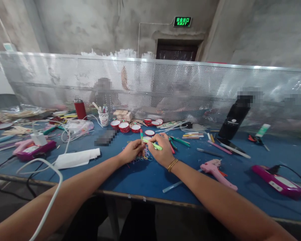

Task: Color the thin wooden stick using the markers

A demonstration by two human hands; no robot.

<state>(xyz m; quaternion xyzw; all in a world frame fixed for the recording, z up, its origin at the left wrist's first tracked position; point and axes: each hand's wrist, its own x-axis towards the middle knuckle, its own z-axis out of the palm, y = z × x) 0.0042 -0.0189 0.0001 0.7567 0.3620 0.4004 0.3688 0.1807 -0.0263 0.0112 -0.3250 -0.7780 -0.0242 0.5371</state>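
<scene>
Over the middle of the blue table, my left hand [133, 151] is closed on a small flat stick [141, 133], held upright with red and green bands at its top. My right hand [163, 153], with a gold-coloured bracelet at the wrist, grips a light green marker [155, 145]. The marker's narrow end points at the stick; whether they touch is too small to tell. Below both hands lies a bunch of thin coloured loops [147, 154], partly hidden by the fingers. Small red-and-white dishes [124, 127] sit just beyond.
A pink glue gun [215, 170] lies near my right forearm. Purple power strips [278, 182] with cables stand at both sides. A white cable [51, 204] crosses above my left forearm. Further back are a red bottle [80, 109], a pen cup [103, 118] and a perforated metal screen [140, 80].
</scene>
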